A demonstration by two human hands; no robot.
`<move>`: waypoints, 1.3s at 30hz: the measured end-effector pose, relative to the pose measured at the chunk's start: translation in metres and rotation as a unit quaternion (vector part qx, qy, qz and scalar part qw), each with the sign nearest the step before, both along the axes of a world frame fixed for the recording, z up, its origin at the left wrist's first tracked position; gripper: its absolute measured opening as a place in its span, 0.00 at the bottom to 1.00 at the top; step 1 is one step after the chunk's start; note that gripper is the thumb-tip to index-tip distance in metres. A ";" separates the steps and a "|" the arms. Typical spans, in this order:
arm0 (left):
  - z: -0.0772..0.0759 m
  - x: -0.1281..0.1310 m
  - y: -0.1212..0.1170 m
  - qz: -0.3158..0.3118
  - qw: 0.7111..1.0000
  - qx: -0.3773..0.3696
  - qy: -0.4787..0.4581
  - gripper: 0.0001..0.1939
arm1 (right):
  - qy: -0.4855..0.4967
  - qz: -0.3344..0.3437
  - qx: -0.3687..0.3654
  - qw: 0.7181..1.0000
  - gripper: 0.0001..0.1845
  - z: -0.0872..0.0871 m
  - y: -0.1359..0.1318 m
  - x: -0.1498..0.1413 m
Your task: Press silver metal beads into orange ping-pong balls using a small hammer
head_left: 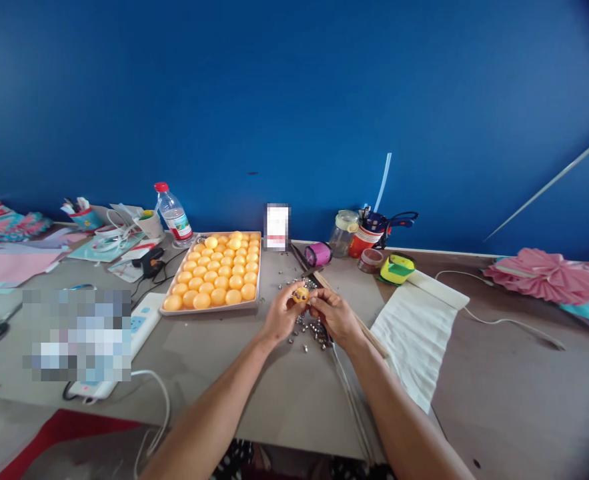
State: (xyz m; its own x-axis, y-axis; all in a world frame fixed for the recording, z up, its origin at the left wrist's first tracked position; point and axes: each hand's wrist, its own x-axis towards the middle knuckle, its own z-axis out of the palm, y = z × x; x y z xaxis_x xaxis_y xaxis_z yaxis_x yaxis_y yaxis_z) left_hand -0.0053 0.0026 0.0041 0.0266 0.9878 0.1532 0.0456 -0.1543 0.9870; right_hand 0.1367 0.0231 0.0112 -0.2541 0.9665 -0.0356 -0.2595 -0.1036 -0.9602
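My left hand point(281, 314) grips a small orange ball point(301, 295) between thumb and fingers; dark spots show on its surface. Close against the ball's right side, my right hand point(338, 317) has its thumb and fingertips pinched together. Whatever sits in that pinch is too small to make out. Under and around both hands lie many small shiny metal pieces point(315, 329), like little round bells, loose on the table point(274, 393). To the left, a shallow box point(259, 280) is filled with rows of orange balls point(218, 295), a few lying on top.
A wooden strip point(369, 333) runs beside my right hand, with white cloth point(417, 330) beyond it. Behind stand a purple cylinder point(318, 253), a jar point(344, 233), a red cup of tools point(364, 241) and a tape roll point(397, 268). A power strip point(147, 320) and bottle point(175, 217) are left.
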 end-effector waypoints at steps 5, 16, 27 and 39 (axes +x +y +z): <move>-0.001 0.000 0.000 0.009 0.999 0.031 0.038 0.23 | -0.027 0.009 0.011 1.000 0.12 -0.005 0.002 0.002; -0.007 0.002 -0.001 0.033 0.989 0.105 0.103 0.20 | -0.044 0.014 -0.004 0.999 0.11 -0.005 0.004 0.003; -0.007 0.007 -0.004 0.043 0.984 0.122 0.125 0.18 | -0.039 -0.020 -0.018 0.999 0.15 -0.010 0.004 -0.004; 0.005 -0.001 0.003 0.064 0.988 -0.066 -0.126 0.27 | -0.365 0.001 0.180 0.914 0.10 -0.013 0.015 0.021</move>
State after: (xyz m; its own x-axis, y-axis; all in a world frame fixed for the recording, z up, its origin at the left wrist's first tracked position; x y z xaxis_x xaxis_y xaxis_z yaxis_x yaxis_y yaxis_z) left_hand -0.0065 0.0052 0.0089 -0.1225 0.9924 0.0078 -0.1926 -0.0315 0.9808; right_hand 0.1575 0.0385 -0.0017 -0.2912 0.9487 0.1233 0.4632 0.2526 -0.8495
